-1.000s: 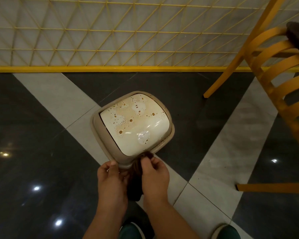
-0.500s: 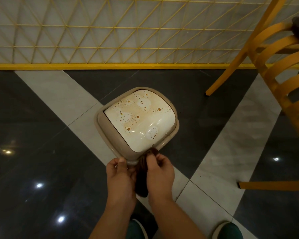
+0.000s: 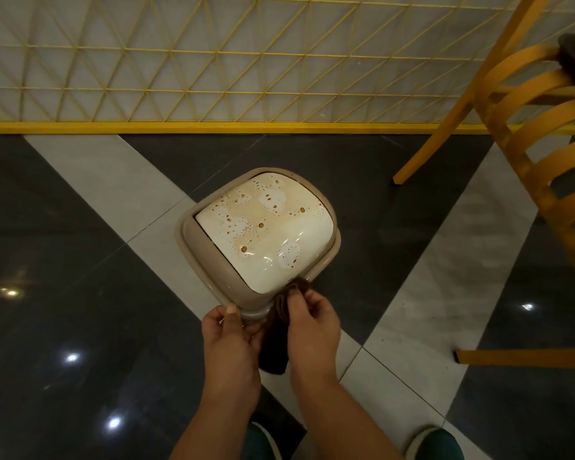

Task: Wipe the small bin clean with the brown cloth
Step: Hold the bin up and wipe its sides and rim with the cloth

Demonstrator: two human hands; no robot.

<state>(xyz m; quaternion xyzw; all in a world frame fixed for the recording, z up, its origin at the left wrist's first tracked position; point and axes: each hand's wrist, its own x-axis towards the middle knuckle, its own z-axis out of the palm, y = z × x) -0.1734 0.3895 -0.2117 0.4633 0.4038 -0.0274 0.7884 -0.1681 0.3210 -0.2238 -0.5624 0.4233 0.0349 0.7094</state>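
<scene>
On glossy tiles, rounded beige bin (image 3: 213, 260), left hand (image 3: 231, 343) gripping rim, right hand (image 3: 312, 330) pinching brown cloth (image 3: 276, 343)

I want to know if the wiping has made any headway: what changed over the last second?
Little. The right hand kept the brown cloth at the near rim of the small bin, inching along it. The left hand stayed gripping that rim. The brown spots on the lid look the same; the chair has not moved.

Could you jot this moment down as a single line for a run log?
left hand: grips bin rim | right hand: presses brown cloth on near edge | lid: spotted, unwiped
</scene>
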